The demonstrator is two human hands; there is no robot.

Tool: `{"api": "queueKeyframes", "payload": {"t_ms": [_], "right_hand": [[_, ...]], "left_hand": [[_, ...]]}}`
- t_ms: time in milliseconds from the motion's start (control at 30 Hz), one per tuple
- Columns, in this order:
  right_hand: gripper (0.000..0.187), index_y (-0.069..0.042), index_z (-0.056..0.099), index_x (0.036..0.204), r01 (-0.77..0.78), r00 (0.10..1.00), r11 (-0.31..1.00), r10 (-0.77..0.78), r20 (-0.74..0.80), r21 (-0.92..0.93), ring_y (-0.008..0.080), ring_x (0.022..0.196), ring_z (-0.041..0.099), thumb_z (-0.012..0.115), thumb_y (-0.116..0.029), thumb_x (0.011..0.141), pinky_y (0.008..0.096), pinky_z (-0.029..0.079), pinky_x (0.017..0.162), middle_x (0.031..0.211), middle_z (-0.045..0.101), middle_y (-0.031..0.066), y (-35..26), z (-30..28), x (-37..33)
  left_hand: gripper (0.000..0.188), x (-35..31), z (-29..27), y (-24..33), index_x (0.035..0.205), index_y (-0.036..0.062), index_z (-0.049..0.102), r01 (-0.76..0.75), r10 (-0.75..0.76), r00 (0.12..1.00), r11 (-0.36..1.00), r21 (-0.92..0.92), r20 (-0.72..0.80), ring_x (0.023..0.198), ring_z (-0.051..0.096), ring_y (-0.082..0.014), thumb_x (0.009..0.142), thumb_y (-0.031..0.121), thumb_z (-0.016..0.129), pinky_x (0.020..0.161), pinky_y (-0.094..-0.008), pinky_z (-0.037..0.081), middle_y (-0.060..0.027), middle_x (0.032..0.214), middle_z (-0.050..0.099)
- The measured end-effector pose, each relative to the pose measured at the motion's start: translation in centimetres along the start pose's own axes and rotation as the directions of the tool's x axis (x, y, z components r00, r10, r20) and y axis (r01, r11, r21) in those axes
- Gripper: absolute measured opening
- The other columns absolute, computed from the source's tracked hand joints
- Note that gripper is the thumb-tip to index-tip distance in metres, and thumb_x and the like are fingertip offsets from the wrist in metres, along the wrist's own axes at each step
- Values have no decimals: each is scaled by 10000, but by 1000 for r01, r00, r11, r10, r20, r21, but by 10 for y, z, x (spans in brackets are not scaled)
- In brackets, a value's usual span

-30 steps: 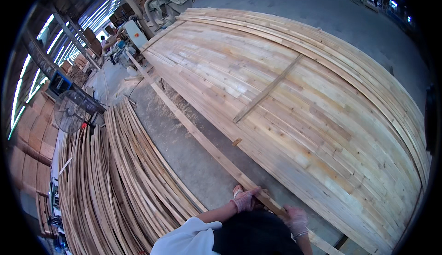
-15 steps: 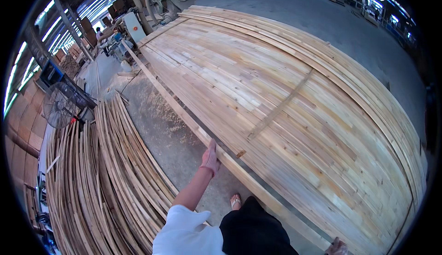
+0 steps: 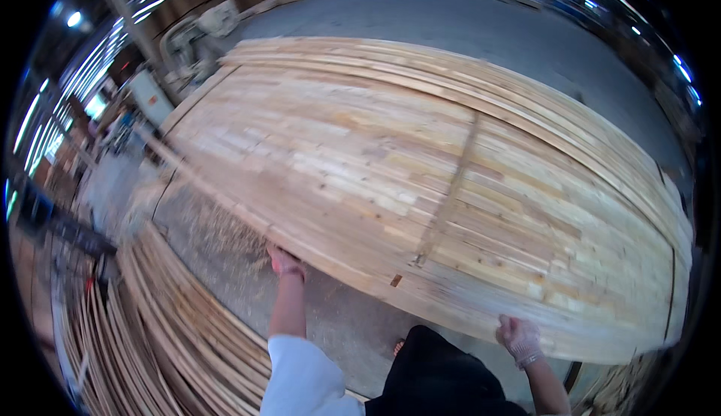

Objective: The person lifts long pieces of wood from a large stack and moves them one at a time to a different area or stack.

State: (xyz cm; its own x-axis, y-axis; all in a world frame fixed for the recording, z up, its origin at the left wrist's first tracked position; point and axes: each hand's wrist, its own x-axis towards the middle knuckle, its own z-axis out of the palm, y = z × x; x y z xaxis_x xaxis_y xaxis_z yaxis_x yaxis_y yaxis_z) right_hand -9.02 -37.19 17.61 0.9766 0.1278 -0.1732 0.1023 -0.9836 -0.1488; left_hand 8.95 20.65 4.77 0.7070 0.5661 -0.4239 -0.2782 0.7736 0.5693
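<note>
A long, pale wooden strip (image 3: 218,191) runs along the near edge of a broad layer of boards (image 3: 330,176), blurred where the two meet. My left hand (image 3: 285,260), in a thin glove, is closed on the strip at the board layer's near left edge. Farther right, my gloved right hand (image 3: 518,339) is closed at the same near edge, its fingers curled over the strip. Motion blur hides whether the strip touches the boards or lies just beside them. A dark cross strip (image 3: 451,194) crosses the board layer.
Loose long strips (image 3: 180,303) lie piled on the floor at left. Sawdust and shavings (image 3: 229,228) cover the floor beside them. A grey machine cabinet (image 3: 150,97) and a post (image 3: 135,22) stand at the far left. More strips (image 3: 390,59) line the boards' far side.
Both hands have brought the strip from a gap beside the boards to their near edge. My right hand is now fully in view, and the view has turned rightward.
</note>
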Motion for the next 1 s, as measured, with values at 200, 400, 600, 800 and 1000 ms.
{"api": "queueKeyframes", "payload": {"t_ms": [200,400,600,800,1000], "right_hand": [[437,-145,655,1006,-65,943,956,-35,332,285,373,935,647,420,-509,955,473,503,827,952,686,166,-100,8,75],[463,-119,632,1064,222,926,885,-323,195,409,369,961,641,469,-532,932,487,491,839,945,671,187,-187,17,102],[510,-124,651,1126,183,915,936,-274,296,302,374,985,646,484,-551,904,489,499,844,1041,677,185,-127,19,93],[619,-139,680,1133,-105,760,981,-25,649,160,360,1063,629,407,-649,910,452,477,912,1098,679,185,-31,19,62],[464,-124,654,1083,167,806,895,-365,465,413,366,1002,648,512,-524,896,489,491,853,985,687,171,-92,44,88]], "left_hand": [[148,-151,-96,-141,966,62,652,206,-676,719,433,877,165,820,663,-219,911,179,579,780,-359,561,-64,850,671],[361,-262,-75,-179,1248,42,579,31,-753,469,537,843,462,1166,570,-206,901,132,622,1084,-351,403,-116,1211,633],[447,-181,-66,-114,1214,20,583,440,-784,562,553,707,263,1018,656,-288,961,389,573,939,-438,513,-131,1119,669],[427,-139,-63,-60,1054,102,666,569,-572,579,794,213,581,910,683,-243,890,495,644,854,-402,557,-62,969,722],[484,-222,-51,-109,1134,99,653,519,-821,518,524,675,238,1055,651,-258,862,499,673,925,-431,522,-70,1109,694]]}}
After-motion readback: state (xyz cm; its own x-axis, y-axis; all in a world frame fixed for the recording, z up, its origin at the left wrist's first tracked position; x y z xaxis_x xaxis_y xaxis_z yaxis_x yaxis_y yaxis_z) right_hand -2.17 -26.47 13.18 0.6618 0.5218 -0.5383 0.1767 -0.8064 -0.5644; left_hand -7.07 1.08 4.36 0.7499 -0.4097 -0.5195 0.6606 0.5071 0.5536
